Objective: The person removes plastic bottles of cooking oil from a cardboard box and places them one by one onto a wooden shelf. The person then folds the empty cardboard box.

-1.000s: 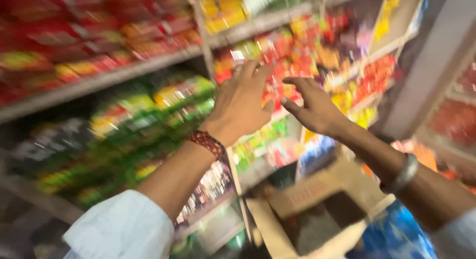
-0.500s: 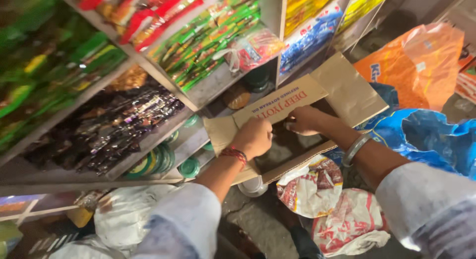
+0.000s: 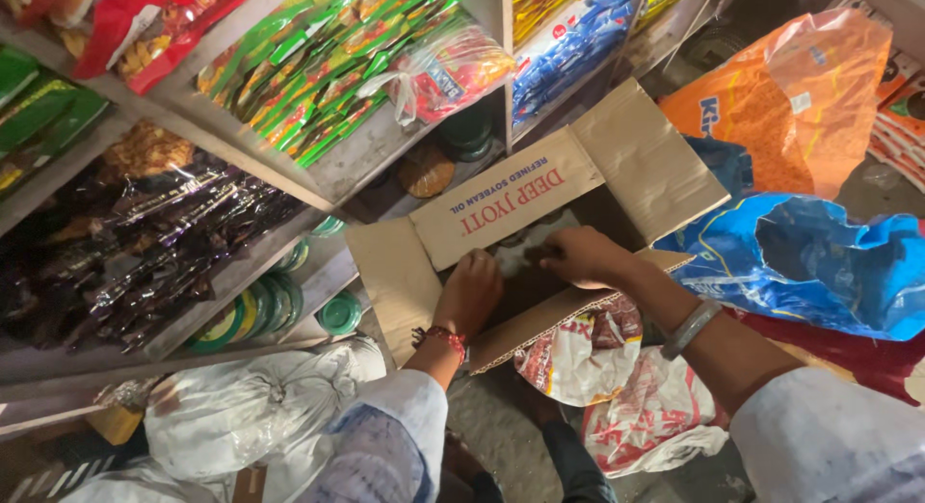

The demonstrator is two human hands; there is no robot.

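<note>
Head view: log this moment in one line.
left hand: inside open cardboard box | right hand: inside box, contents unclear | shelves: snack packets

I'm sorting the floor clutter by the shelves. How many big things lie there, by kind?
Cardboard box, open, both hands inside it: 1
Orange bag: 1
Blue bag: 1
White-and-red printed bags: 2
White sack: 1
Total: 6
</note>
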